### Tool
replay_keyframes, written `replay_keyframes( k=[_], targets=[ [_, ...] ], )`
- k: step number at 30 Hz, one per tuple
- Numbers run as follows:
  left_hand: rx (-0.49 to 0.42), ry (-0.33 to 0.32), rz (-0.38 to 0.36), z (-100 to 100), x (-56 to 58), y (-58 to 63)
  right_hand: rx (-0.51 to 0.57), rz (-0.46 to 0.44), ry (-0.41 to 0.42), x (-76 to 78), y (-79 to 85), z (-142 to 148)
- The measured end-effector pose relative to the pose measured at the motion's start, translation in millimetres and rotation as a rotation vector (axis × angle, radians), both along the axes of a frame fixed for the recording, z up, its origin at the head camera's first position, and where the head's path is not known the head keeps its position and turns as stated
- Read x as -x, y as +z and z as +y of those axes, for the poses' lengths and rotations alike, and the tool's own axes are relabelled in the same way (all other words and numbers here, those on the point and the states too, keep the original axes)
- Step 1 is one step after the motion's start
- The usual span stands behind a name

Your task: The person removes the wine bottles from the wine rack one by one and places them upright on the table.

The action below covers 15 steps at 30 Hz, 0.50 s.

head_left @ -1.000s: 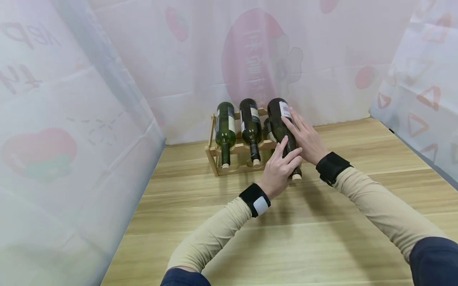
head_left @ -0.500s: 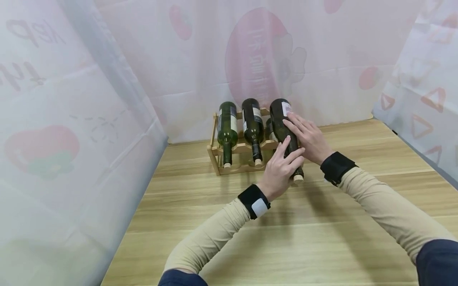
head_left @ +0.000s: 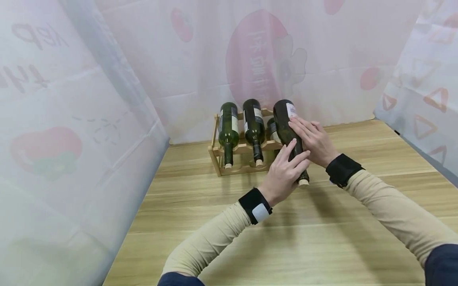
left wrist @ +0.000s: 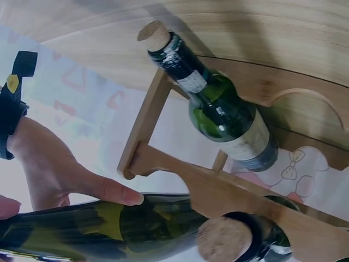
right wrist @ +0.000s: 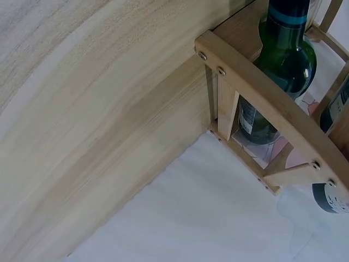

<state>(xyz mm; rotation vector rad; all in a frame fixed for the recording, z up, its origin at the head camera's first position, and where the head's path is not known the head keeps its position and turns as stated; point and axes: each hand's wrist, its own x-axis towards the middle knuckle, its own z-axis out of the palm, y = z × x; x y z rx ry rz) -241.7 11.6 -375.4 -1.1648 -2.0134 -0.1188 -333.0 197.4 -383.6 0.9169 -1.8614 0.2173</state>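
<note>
Both hands hold a dark corked wine bottle [head_left: 286,119] at the right end of a small wooden wine rack [head_left: 243,149]. Its base points to the back and its cork toward the person. My left hand [head_left: 286,172] grips around the neck. Higher up, my right hand [head_left: 313,141] holds the body from the right; its thumb lies along the glass in the left wrist view. A green wine bottle [head_left: 228,125] and another dark wine bottle [head_left: 253,123] lie in the rack's upper tier. A lower-tier bottle [left wrist: 234,125] shows in the left wrist view.
The rack stands near the back of a wood-grain table [head_left: 250,250]. Behind it hangs a printed white curtain [head_left: 200,71]. Similar sheets close off the left and right sides.
The held bottle has shifted slightly right and toward the person along with both hands. More of the lower bottle behind it shows. The head view has also moved a little.
</note>
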Motion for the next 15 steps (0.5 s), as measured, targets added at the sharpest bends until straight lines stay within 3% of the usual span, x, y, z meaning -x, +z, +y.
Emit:
replay_keyframes(
  k=[15],
  targets=[
    [0.032,0.034,0.074,18.0,-12.8,6.4,0.000,0.043,0.013,-11.4,4.2,17.6]
  ],
)
